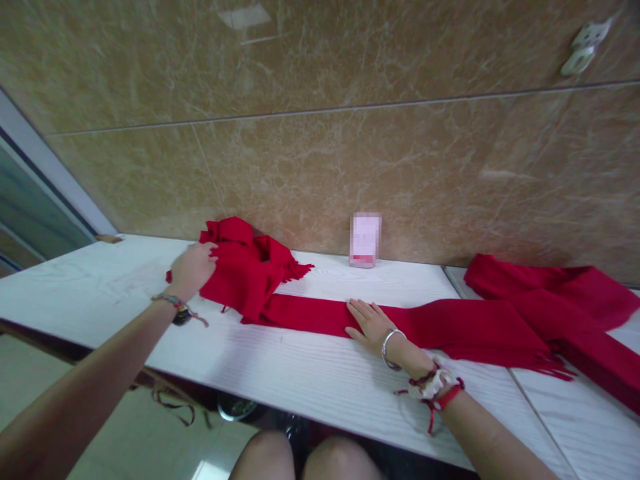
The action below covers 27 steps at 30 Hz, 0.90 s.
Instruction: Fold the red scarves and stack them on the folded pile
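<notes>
A long red scarf (310,313) stretches along the white tabletop, folded into a flat band in the middle. At its left end the cloth is bunched up, with fringe showing. There my left hand (193,270) is closed on the edge of the bunched cloth; its fingertips are partly hidden. My right hand (371,325) lies flat on the band, fingers stretched out and palm down, holding nothing. To the right, more red cloth (550,293) lies in overlapping folds with a fringed edge. Whether it is one piece with the band, I cannot tell.
Against the marbled tile wall (320,160) leans a small blurred card or box (365,240). The white table (295,360) has a seam at the right. A cat-shaped fixture (587,45) hangs on the wall. My knees (267,457) are below the front edge.
</notes>
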Available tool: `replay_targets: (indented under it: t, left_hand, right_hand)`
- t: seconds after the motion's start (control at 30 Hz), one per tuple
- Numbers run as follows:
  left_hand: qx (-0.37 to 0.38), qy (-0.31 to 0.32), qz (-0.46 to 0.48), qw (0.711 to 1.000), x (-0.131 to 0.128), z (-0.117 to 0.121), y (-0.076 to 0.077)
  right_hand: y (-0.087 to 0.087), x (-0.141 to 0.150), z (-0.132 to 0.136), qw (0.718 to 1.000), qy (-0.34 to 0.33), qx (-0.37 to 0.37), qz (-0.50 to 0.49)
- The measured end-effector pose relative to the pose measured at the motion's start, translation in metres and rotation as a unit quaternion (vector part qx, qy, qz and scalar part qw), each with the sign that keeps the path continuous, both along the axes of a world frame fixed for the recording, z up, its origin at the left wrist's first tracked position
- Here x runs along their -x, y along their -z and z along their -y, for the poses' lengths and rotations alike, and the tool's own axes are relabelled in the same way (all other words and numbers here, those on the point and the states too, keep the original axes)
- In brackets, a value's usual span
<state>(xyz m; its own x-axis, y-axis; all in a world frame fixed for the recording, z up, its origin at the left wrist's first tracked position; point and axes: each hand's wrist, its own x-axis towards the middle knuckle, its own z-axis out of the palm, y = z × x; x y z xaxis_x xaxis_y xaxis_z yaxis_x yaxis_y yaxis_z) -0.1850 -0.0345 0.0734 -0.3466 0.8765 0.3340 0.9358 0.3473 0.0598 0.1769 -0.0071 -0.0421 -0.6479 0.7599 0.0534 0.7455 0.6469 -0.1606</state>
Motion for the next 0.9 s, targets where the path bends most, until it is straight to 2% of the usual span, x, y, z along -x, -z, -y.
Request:
replay_targets:
  t: [0.1,0.17,0.23,0.3,0.4,0.47,0.53,0.6,0.7,0.9]
  left_hand:
    - [0.013,-0.128,-0.025,0.991,0.042,0.018,-0.009]
    - [0.032,-0.152,-0.037,0.987,0.059,0.026,-0.003]
    - [0.037,-0.141,-0.052,0.988,0.065,0.028,0.012]
    - [0.054,-0.087,-0.064,0.993,0.063,0.023,0.031]
    - [0.107,0.088,-0.086,0.987,0.057,0.01,0.056]
    - [0.132,0.201,-0.083,0.967,0.054,0.001,0.067]
    - [0.14,0.27,-0.05,0.951,0.052,-0.006,0.071]
    - [0.147,0.301,-0.01,0.942,0.053,-0.011,0.07]
    - [0.176,0.304,0.02,0.936,0.057,-0.017,0.064]
    - [0.219,0.269,-0.032,0.937,0.06,-0.029,0.053]
  right_hand:
    - [0.002,0.001,-0.002,1.0,0.008,0.007,0.005]
    - [0.004,0.002,-0.003,1.0,0.01,0.008,0.007]
    - [0.004,0.002,-0.004,1.0,0.012,0.009,0.015]
    - [0.004,0.002,-0.004,0.999,0.013,0.01,0.028]
    - [0.004,0.001,-0.005,0.999,0.008,0.005,0.032]
    - [0.006,0.0,-0.006,1.0,0.001,0.001,0.02]
    - [0.009,-0.001,-0.007,1.0,-0.003,-0.003,0.01]
    - [0.013,-0.002,-0.009,1.0,-0.001,-0.009,0.005]
    - [0.018,-0.005,-0.012,0.999,-0.011,-0.03,-0.013]
    - [0.022,0.003,-0.009,0.987,-0.112,-0.054,-0.1]
